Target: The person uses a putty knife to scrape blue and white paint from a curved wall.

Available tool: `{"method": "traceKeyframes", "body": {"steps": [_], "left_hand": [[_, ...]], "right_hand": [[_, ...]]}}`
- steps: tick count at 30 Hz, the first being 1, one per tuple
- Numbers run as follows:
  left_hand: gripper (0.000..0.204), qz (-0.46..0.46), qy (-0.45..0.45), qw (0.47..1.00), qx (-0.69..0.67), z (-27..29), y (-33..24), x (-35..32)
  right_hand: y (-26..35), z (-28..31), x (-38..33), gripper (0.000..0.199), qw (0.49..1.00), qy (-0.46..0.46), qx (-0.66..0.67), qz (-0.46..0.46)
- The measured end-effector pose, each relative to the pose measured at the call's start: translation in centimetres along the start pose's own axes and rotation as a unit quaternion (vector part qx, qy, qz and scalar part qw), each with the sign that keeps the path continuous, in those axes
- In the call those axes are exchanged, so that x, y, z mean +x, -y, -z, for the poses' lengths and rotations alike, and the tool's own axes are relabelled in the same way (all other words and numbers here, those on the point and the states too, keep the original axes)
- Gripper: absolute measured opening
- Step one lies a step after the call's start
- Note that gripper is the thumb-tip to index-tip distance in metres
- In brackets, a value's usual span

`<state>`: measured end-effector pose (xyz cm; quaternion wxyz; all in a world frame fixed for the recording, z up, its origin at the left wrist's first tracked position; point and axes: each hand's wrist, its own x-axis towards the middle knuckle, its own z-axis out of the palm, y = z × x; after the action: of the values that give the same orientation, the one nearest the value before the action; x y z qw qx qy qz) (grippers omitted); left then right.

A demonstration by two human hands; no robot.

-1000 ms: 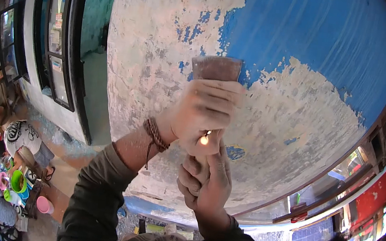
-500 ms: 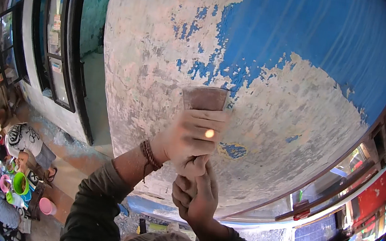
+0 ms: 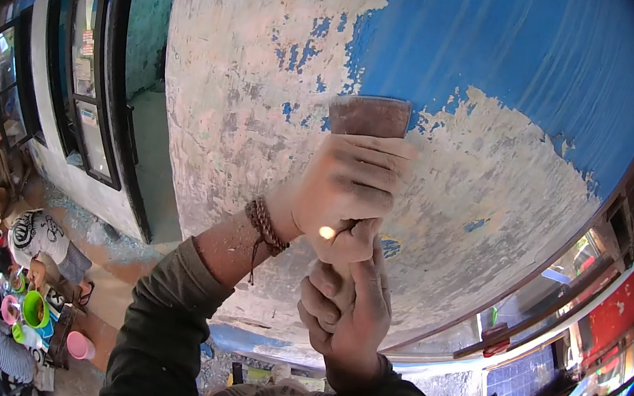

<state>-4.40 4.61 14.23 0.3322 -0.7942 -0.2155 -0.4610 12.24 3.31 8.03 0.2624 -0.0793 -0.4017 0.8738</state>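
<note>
A scraper with a broad, brownish metal blade (image 3: 370,116) lies against the wall, its top edge at the ragged border of the blue paint (image 3: 516,56). My left hand (image 3: 356,187), with a braided bracelet (image 3: 266,226) at the wrist, is wrapped round the tool just below the blade. Lower down, my right hand (image 3: 352,301) is closed round the handle, most of which the fingers hide. Pale, patchy wall (image 3: 235,156) shows left of the hands, with small blue flecks left on it. Both hands look dusty.
To the left are a dark-framed doorway (image 3: 135,96) and open windows (image 3: 89,91). At lower left a person (image 3: 49,248) bends near a green basin (image 3: 35,309) and a pink tub (image 3: 80,345). A red panel (image 3: 619,314) stands at far right.
Both hands have pushed the scraper up the wall and slightly right. Its blade now covers part of the blue border that showed before. Both grips stay closed.
</note>
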Motion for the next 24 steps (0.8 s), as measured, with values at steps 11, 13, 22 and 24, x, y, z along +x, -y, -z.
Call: {"method": "traceKeyframes", "body": {"steps": [11,13,22,24], "left_hand": [[0.02,0.035,0.054,0.997,0.043,0.4,0.0,0.0],[0.02,-0.007,0.006,0.999,0.049,-0.4,-0.2,-0.8],[0.019,-0.051,0.022,0.998,0.029,0.5,1.1,1.9],[0.019,-0.029,0.002,0.999,0.03,-0.7,0.0,0.3]], "right_hand": [[1.1,0.2,1.4,0.032,0.999,0.05,0.004,0.008],[-0.3,1.1,0.7,0.031,0.999,0.035,0.0,0.012],[1.3,0.3,0.9,0.036,1.0,0.008,-0.008,0.003],[0.2,1.2,1.0,0.037,0.999,0.024,-0.008,0.034]]}}
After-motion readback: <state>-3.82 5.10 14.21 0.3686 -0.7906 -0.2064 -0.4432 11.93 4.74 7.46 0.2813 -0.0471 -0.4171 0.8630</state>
